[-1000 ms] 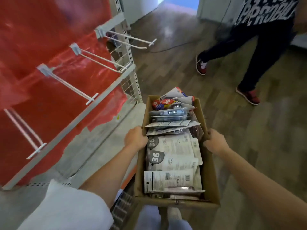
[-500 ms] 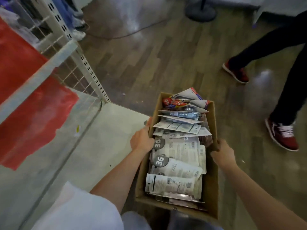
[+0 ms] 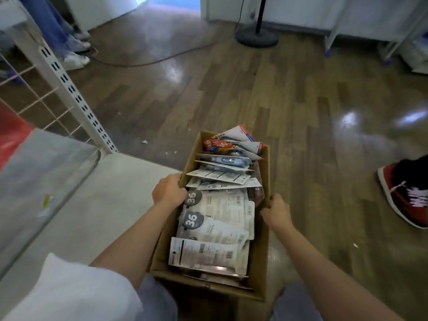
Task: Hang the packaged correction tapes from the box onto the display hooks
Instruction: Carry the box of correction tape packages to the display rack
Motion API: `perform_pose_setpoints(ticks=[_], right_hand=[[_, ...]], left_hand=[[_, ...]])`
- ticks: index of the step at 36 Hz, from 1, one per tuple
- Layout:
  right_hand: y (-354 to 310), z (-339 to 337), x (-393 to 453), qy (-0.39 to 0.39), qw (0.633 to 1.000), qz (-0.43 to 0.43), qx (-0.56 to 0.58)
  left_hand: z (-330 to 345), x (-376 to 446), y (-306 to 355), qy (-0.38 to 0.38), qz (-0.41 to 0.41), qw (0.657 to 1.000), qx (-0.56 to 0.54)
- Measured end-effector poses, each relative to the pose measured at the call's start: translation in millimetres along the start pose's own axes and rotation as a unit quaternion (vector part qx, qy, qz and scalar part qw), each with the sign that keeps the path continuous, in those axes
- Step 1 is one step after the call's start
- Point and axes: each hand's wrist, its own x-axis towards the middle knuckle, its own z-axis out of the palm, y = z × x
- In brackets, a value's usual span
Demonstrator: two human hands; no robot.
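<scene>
A brown cardboard box (image 3: 260, 269) hangs in front of me, full of flat packaged correction tapes (image 3: 217, 218), white packs with grey "36" stickers near me and red ones at the far end. My left hand (image 3: 169, 191) grips the box's left wall. On the right wall, my right hand (image 3: 276, 213) holds the rim with curled fingers. No display hooks are in view.
A white slotted upright (image 3: 69, 86) with a wire grid stands at the left above a pale base shelf (image 3: 92, 205). Someone's red shoe (image 3: 403, 193) is on the wooden floor at the right. A black stand base (image 3: 256, 38) and a cable lie farther back.
My view has swung down and right, away from the red panel and its hooks. The box stays held in both hands and sits a little farther from the shelf.
</scene>
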Motion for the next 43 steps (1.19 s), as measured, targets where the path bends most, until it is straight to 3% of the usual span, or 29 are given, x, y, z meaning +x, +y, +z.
perform_pose_setpoints(ticks=[4, 7, 11, 24, 31, 34, 43], right_hand=[[5.3, 25.9, -0.7, -0.02, 1.0, 0.003, 0.014], [10.9, 34.8, -3.7, -0.02, 1.0, -0.001, -0.001], [14.3, 31.1, -4.5, -0.019, 1.0, -0.007, 0.001], [19.8, 30.0, 10.9, -0.039, 0.996, 0.004, -0.079], [12.4, 31.9, 12.7, 0.04, 0.991, -0.067, -0.109], [8.5, 32.7, 13.8, 0.064, 0.989, -0.09, -0.094], [4.1, 31.1, 34.2, 0.071, 0.996, -0.053, -0.004]], left_hand=[[-4.2, 11.2, -5.0, 0.041, -0.003, 0.995, -0.096], [-14.3, 22.9, 9.6, 0.018, 0.034, 0.981, -0.192], [-29.8, 32.6, 21.5, 0.039, 0.044, 0.99, -0.127], [-13.4, 11.1, -15.7, -0.053, 0.011, 0.998, 0.045], [3.3, 9.4, -19.7, -0.106, -0.011, 0.992, 0.074], [14.2, 12.7, -21.3, -0.106, -0.008, 0.991, 0.087], [38.2, 9.3, -30.6, -0.065, 0.007, 0.993, 0.102]])
